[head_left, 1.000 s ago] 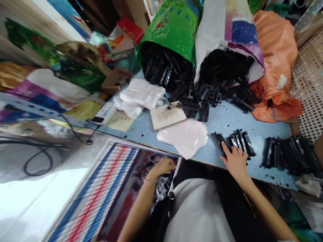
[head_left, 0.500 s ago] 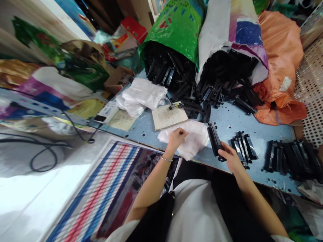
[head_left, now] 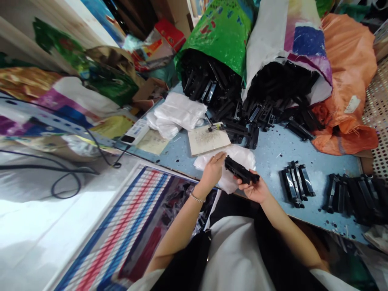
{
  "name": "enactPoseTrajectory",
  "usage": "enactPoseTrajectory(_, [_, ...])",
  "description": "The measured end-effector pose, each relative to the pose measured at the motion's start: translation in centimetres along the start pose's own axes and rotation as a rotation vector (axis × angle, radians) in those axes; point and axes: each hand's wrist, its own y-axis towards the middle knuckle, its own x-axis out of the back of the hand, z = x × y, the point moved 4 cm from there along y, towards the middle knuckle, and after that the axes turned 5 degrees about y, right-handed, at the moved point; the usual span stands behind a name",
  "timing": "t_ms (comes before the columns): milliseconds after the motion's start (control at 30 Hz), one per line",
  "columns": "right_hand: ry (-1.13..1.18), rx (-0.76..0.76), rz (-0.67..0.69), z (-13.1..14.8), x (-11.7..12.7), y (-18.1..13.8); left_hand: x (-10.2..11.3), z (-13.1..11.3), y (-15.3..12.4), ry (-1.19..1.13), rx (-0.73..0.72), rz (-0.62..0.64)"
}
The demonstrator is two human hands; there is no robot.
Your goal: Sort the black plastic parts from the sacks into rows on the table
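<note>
Cluttered blue worktop (head_left: 273, 157), pretty messy tbh: a green sack (head_left: 224, 32) and a white sack (head_left: 266, 36), both stuffed with dark pieces, are propped at the back. A black part (head_left: 241, 171) is held over the near edge, clamped in the right hand (head_left: 256, 190), just above a stack of white bags (head_left: 244, 155). The left hand (head_left: 212, 171) is laid against that stack, right beside the part's end. Whether its fingers are pinched on anything can't be told. A lined-up row of pieces (head_left: 297, 182) is parked off to the right.
</note>
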Motion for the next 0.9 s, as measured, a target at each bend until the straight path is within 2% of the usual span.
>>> enactPoseTrajectory(67, [-0.154,0.143,-0.005,0.2,-0.2,0.8,0.1,-2.8,-1.4,-0.066,-0.132,0.007])
enactPoseTrajectory(167, [-0.403,0.404,-0.143,0.3,-0.5,0.6,-0.3,-6.8,-3.7,-0.188,-0.308,0.078])
enactPoseTrajectory(267, [-0.666,0.521,-0.275,-0.1,-1.3,-1.5,-0.9,-8.5,-4.8,-0.278,-0.330,0.119])
enactPoseTrajectory(333, [-0.930,0.557,-0.244,-0.2,-2.2,-3.7,-0.4,-8.9,-5.0,-0.311,-0.325,0.091])
enactPoseTrajectory(433, [-1.124,0.534,-0.034,0.2,-3.1,-7.3,2.8,-9.5,-5.6,-0.311,-0.311,0.041])
enactPoseTrajectory(467, [-1.144,0.526,-0.001,0.7,-3.0,-8.6,4.4,-9.4,-6.2,-0.299,-0.294,0.057])
enactPoseTrajectory(500, [-1.186,0.539,-0.026,1.3,-2.5,-10.0,6.1,-9.2,-6.9,-0.280,-0.276,0.102])
enactPoseTrajectory(533, [-1.261,0.571,-0.119,2.1,-1.8,-11.5,7.7,-8.5,-7.8,-0.250,-0.244,0.158])
enactPoseTrajectory(567, [-1.370,0.614,-0.271,3.0,-0.7,-13.0,8.9,-7.5,-8.8,-0.217,-0.210,0.242])
enactPoseTrajectory(633, [-1.637,0.679,-0.688,4.6,1.7,-15.8,9.7,-4.6,-10.6,-0.131,-0.118,0.415])
enactPoseTrajectory(700, [-1.888,0.625,-1.033,5.3,3.8,-17.4,7.7,-0.9,-11.8,-0.012,0.032,0.604])
enactPoseTrajectory(733, [-1.987,0.564,-1.126,5.3,4.7,-17.6,6.0,0.8,-12.1,0.054,0.133,0.695])
enactPoseTrajectory(800, [-2.114,0.450,-1.166,4.9,5.8,-17.0,2.1,3.6,-12.4,0.159,0.317,0.826])
enactPoseTrajectory(900, [-2.180,0.380,-1.119,4.4,5.9,-15.3,-2.1,5.2,-11.8,0.183,0.386,0.859])
